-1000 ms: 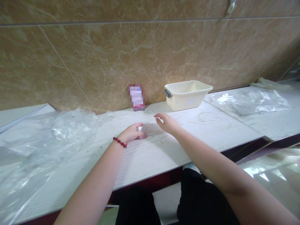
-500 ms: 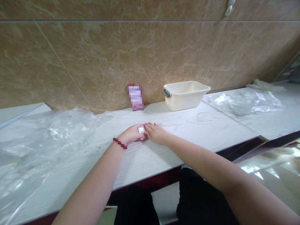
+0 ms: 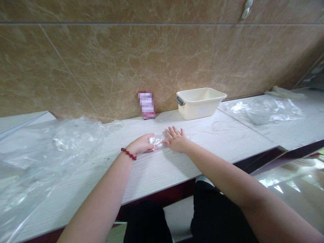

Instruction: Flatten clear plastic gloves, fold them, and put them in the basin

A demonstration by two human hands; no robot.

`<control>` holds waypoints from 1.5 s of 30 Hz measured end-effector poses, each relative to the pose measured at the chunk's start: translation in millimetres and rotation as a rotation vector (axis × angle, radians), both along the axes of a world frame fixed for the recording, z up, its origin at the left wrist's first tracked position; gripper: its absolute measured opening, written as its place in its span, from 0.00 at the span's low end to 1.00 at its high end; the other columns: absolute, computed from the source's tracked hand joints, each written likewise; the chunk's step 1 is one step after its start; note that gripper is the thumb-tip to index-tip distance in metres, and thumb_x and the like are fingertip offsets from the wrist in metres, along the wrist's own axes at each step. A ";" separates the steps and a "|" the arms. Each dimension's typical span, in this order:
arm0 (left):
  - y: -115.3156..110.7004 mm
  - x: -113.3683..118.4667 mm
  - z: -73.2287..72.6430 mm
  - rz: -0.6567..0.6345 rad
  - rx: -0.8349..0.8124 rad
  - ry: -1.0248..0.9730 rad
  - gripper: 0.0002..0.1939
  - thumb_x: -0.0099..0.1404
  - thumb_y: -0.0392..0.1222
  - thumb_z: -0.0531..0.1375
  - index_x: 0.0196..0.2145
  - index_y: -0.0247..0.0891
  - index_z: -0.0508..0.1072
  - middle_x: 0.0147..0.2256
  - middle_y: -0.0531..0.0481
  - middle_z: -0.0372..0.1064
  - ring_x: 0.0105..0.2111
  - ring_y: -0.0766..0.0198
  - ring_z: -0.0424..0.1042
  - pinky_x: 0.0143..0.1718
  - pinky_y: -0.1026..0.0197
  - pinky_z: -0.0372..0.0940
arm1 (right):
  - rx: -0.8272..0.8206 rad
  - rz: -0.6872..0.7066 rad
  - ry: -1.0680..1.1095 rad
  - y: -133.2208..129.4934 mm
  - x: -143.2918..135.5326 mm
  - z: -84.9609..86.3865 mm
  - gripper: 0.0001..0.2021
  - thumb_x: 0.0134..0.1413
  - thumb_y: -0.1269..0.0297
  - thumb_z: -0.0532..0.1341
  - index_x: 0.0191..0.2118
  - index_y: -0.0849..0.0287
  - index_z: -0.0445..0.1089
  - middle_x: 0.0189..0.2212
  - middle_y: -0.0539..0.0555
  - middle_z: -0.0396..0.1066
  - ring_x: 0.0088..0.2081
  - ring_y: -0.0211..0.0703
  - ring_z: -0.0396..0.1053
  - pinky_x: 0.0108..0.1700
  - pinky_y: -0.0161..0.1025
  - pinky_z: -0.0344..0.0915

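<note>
A small bundle of clear plastic [image 3: 156, 141] lies on the white wood-grain table [image 3: 152, 175] near the middle of the view. My left hand [image 3: 142, 143], with a red bead bracelet above it, is closed round the bundle's left end. Just to the right, my right hand [image 3: 176, 139] lies flat with its fingers spread, its thumb side by the bundle's right end. Some clear film shows faintly around the right hand; what is under the palm is hidden.
A cream bin [image 3: 197, 109] with a grey handle stands at the wall, right of a pixelated upright item [image 3: 146, 105]. Clear plastic sheeting [image 3: 73, 135] covers the table's left; another clear bag [image 3: 265, 109] lies at the right. The table's front edge is above my knees.
My right hand has moved right, away from my left hand, and its fingers have spread. More of the plastic bundle shows between the hands. My left hand has barely moved.
</note>
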State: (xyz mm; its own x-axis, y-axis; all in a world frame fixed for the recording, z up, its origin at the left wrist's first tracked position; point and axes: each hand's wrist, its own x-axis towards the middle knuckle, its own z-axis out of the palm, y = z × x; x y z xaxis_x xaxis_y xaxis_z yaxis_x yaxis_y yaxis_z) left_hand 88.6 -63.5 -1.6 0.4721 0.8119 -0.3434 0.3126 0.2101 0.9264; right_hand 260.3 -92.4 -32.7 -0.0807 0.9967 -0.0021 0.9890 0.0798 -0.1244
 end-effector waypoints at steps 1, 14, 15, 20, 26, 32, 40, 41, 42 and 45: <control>-0.2 -0.1 1.3 0.007 -0.015 -0.007 0.38 0.41 0.25 0.60 0.52 0.34 0.55 0.40 0.43 0.63 0.30 0.66 0.68 0.30 0.65 0.65 | 0.008 -0.024 0.001 1.4 1.5 -1.2 0.31 0.51 0.47 0.39 0.58 0.61 0.42 0.58 0.57 0.32 0.58 0.51 0.27 0.52 0.58 0.27; -5.5 4.3 21.4 0.167 0.112 -0.300 0.36 0.46 0.23 0.58 0.53 0.36 0.53 0.47 0.42 0.58 0.33 0.67 0.68 0.37 0.63 0.64 | 0.250 -0.353 1.283 23.5 7.7 12.0 0.23 0.46 0.51 0.52 0.46 0.59 0.56 0.42 0.56 0.63 0.41 0.40 0.62 0.43 0.39 0.59; -5.6 5.0 22.4 0.183 0.133 -0.336 0.36 0.47 0.23 0.57 0.53 0.37 0.53 0.48 0.42 0.57 0.34 0.68 0.67 0.38 0.63 0.64 | 0.218 -0.356 1.384 23.7 5.8 11.5 0.23 0.45 0.50 0.53 0.45 0.59 0.57 0.42 0.55 0.62 0.40 0.39 0.62 0.42 0.38 0.59; -5.8 7.8 24.6 0.264 0.305 -0.639 0.32 0.49 0.25 0.57 0.50 0.45 0.57 0.53 0.50 0.49 0.36 0.72 0.66 0.41 0.65 0.62 | -0.075 -0.268 1.799 17.2 -1.4 16.6 0.22 0.46 0.48 0.51 0.40 0.61 0.58 0.38 0.57 0.63 0.41 0.38 0.62 0.42 0.35 0.60; -3.5 16.5 7.0 0.246 0.387 -0.659 0.33 0.50 0.28 0.58 0.52 0.48 0.54 0.54 0.50 0.49 0.36 0.70 0.66 0.41 0.63 0.62 | -0.518 0.060 2.006 3.1 -2.2 29.6 0.21 0.48 0.46 0.48 0.36 0.60 0.60 0.38 0.56 0.64 0.40 0.39 0.64 0.36 0.37 0.63; -0.8 22.5 -9.9 0.164 0.418 -0.571 0.35 0.50 0.30 0.58 0.54 0.45 0.49 0.52 0.46 0.51 0.35 0.69 0.66 0.42 0.59 0.61 | -0.311 -0.050 2.004 11.9 -0.4 19.5 0.05 0.43 0.67 0.60 0.28 0.61 0.63 0.27 0.50 0.67 0.32 0.33 0.67 0.23 0.26 0.58; -4.8 18.3 0.7 0.186 0.223 -0.646 0.33 0.53 0.34 0.56 0.54 0.47 0.48 0.44 0.47 0.62 0.34 0.66 0.67 0.34 0.60 0.64 | -0.149 -0.196 1.924 14.2 1.2 23.2 0.01 0.45 0.71 0.58 0.26 0.62 0.64 0.20 0.47 0.64 0.24 0.28 0.64 0.17 0.22 0.55; -3.8 16.9 1.5 0.187 0.190 -0.664 0.30 0.54 0.35 0.55 0.53 0.46 0.51 0.41 0.47 0.64 0.33 0.66 0.68 0.34 0.60 0.64 | -0.150 -0.187 1.913 13.6 1.4 23.9 0.01 0.45 0.71 0.57 0.27 0.62 0.64 0.21 0.48 0.64 0.24 0.28 0.64 0.18 0.23 0.56; -2.4 15.5 1.7 0.189 0.166 -0.675 0.27 0.54 0.35 0.55 0.52 0.43 0.54 0.40 0.47 0.65 0.33 0.67 0.68 0.34 0.61 0.63 | -0.155 -0.175 1.905 12.9 1.5 24.5 0.00 0.46 0.71 0.57 0.27 0.62 0.64 0.22 0.48 0.65 0.24 0.28 0.64 0.18 0.23 0.57; 2.8 12.7 -0.9 0.197 0.133 -0.648 0.19 0.53 0.34 0.56 0.45 0.36 0.64 0.39 0.46 0.66 0.33 0.68 0.67 0.35 0.64 0.62 | -0.179 -0.149 1.886 11.3 1.6 25.3 0.01 0.47 0.70 0.56 0.29 0.60 0.64 0.26 0.48 0.66 0.26 0.29 0.65 0.20 0.25 0.59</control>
